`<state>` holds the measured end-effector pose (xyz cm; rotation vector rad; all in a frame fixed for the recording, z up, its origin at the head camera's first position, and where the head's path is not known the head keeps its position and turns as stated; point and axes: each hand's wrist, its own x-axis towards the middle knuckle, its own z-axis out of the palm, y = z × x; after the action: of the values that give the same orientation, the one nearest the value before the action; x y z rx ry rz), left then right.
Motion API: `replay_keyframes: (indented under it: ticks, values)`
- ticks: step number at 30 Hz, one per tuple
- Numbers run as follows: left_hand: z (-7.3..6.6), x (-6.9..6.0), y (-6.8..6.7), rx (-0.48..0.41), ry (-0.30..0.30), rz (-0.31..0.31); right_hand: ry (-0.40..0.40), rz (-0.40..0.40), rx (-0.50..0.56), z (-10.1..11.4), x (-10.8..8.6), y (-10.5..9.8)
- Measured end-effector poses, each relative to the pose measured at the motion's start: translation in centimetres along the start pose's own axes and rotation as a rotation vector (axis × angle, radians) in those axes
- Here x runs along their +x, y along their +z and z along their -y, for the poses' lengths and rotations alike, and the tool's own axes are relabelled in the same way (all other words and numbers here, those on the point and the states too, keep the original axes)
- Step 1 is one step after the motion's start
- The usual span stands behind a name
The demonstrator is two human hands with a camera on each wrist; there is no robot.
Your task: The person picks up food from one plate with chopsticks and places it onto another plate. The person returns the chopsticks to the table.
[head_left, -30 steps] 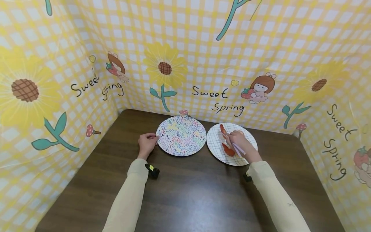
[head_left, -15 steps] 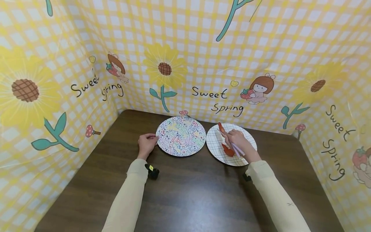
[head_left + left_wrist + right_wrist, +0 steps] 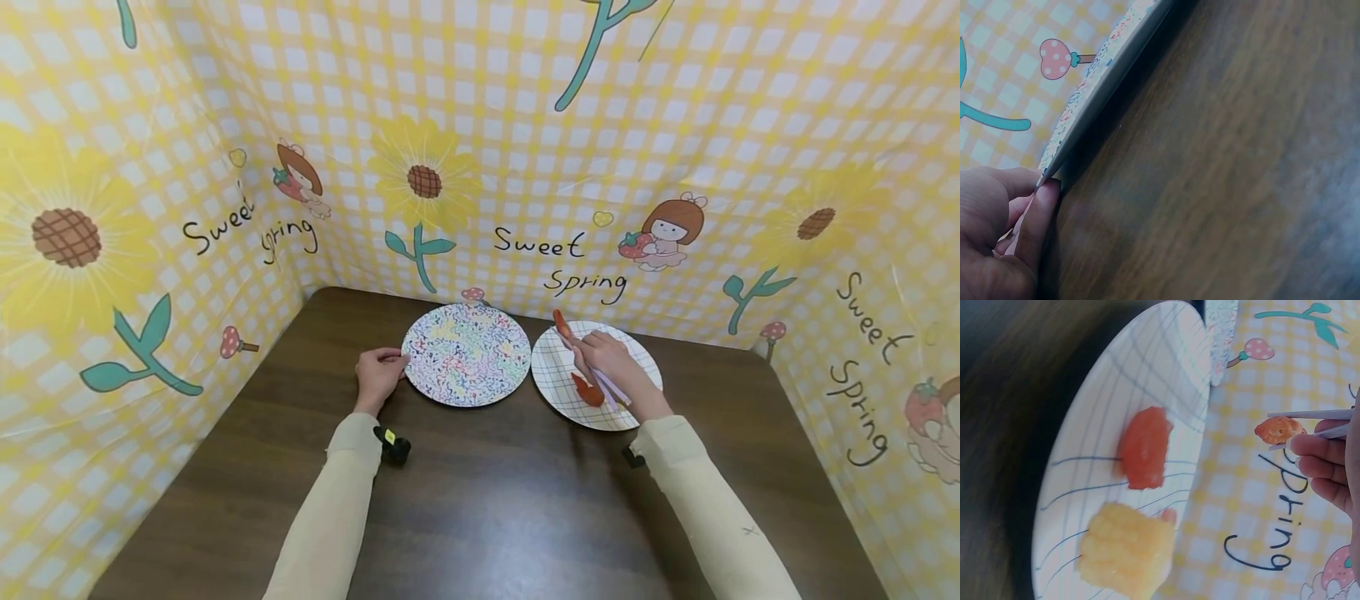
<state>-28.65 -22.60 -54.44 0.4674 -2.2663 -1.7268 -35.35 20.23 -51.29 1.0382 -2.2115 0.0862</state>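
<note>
Orange-red food [image 3: 561, 323], probably soft and slippery, best gripped mid-body, is being held aloft near the gridded plate [image 3: 551, 367] by chopsticks [image 3: 1319, 414] clamped in the right hand [image 3: 611, 358]; the speckled plate [image 3: 467, 354] is being pinched by the left hand [image 3: 377, 372].

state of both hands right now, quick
Left hand: holding the speckled plate by its edge.
Right hand: holding chopsticks, which grip an orange-red food piece.

My right hand [image 3: 609, 360] has drifted a little left and away from me, carrying the chopsticks [image 3: 1319, 415] and the orange-red piece [image 3: 1277, 430] they pinch. A second ago that piece showed within the gridded plate's outline [image 3: 550, 375]; now its tip pokes past the far-left rim.
</note>
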Motion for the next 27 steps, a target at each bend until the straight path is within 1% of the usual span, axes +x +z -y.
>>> replay_keyframes:
  ticks: [2, 3, 4, 5, 6, 7, 11, 12, 14, 17, 18, 22, 24, 27]
  values:
    - [0.0, -0.1, 0.0, -0.003, -0.002, 0.002, -0.006, 0.001, 0.066, 1.6, 1.3, -3.1]
    - [0.1, -0.1, -0.1, -0.003, -0.001, 0.004, 0.016, -0.037, 0.196, 2.5, 2.0, -4.7]
    - [0.1, -0.1, -0.1, -0.004, -0.002, 0.004, 0.021, -0.026, 0.197, 2.9, 2.4, -5.4]
    - [0.1, -0.2, -0.1, -0.006, -0.002, 0.003, 0.008, -0.038, 0.185, 3.3, 2.8, -6.0]
    - [0.1, -0.2, -0.1, -0.007, -0.002, 0.003, 0.013, -0.02, 0.19, 3.7, 3.2, -6.7]
    - [0.1, -0.2, -0.1, -0.007, -0.001, 0.003, 0.003, -0.009, 0.186, 4.0, 3.5, -7.1]
    - [0.0, -0.2, -0.1, -0.007, 0.0, 0.0, -0.065, -0.015, 0.184, 4.3, 4.3, -7.6]
    - [0.0, -0.2, -0.1, -0.006, 0.0, 0.0, -0.089, -0.005, 0.178, 4.3, 4.4, -7.7]
    - [0.0, -0.2, -0.1, -0.002, 0.0, -0.004, -0.14, 0.013, 0.142, 4.2, 4.5, -7.7]
    - [0.0, -0.1, 0.0, 0.003, 0.002, -0.008, -0.179, 0.023, 0.117, 4.3, 4.6, -7.8]
    - [0.1, -0.1, 0.0, 0.004, 0.002, -0.009, -0.185, 0.017, 0.117, 4.4, 4.7, -7.8]
    - [0.1, -0.1, 0.0, 0.006, 0.004, -0.008, -0.197, -0.071, 0.17, 4.7, 5.2, -7.5]
    - [0.1, -0.1, 0.0, 0.004, 0.006, -0.005, -0.216, -0.101, 0.175, 4.8, 5.4, -7.4]
    - [0.0, 0.0, 0.0, 0.002, 0.006, -0.003, -0.237, -0.117, 0.172, 5.0, 5.5, -7.2]
